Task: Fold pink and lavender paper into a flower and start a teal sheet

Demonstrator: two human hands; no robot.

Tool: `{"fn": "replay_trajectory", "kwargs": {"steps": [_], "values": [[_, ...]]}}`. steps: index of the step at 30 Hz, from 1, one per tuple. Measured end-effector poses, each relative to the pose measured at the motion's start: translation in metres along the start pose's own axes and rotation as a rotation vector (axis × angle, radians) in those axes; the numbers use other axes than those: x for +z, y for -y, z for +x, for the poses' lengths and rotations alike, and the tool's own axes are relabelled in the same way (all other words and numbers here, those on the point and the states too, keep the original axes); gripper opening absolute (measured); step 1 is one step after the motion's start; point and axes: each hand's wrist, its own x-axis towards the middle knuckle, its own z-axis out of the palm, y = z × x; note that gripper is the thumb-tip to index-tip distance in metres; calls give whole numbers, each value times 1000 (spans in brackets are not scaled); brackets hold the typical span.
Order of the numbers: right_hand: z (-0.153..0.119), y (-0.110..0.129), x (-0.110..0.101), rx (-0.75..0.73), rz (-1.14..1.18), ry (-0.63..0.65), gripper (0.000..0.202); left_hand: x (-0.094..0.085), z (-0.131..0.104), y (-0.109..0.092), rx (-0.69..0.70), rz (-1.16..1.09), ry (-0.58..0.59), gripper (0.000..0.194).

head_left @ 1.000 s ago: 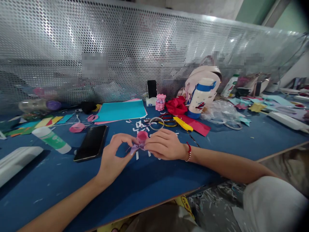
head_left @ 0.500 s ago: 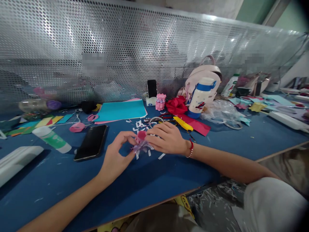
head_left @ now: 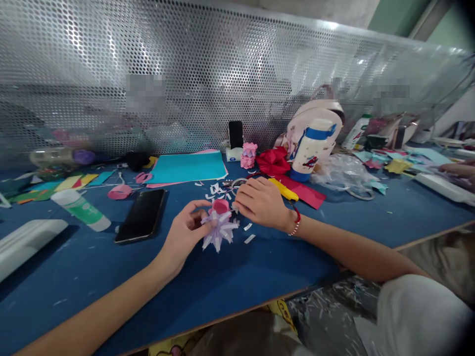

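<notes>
Paper piece in hand: lilac points fanned out, join unconfirmed

The left hand [head_left: 183,232] grips a spiky lilac paper star [head_left: 219,235] between thumb and fingers, in front of the person and above the table [head_left: 222,291]. A pink paper ring [head_left: 221,205] sits directly behind the star; whether the two are fixed together cannot be determined. The right hand [head_left: 261,203] is curled just beside the ring; whether its fingertips hold anything cannot be told.

Done: the star's points are formed and spread. Outstanding: not determinable from this view. For comparison, a pink-and-lilac ornament [head_left: 249,155] stands upright farther back, seemingly complete. White paper scraps [head_left: 250,239] lie near the hands, and a loose pink paper loop [head_left: 119,192] lies apart, beyond the phone [head_left: 141,216].
</notes>
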Motion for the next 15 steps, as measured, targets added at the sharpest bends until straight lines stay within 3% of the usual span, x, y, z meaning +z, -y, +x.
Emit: {"fn": "replay_trajectory", "kwargs": {"steps": [8,12,15], "values": [[-1,28,-2,272,626,87,21,8,-4,-1,14,105,71,56],[0,37,0,378,769,91,15,11,-5,-2,-14,88,66,59],[0,38,0,422,785,57,13,11,-7,-5,-48,26,-11,65]]}}
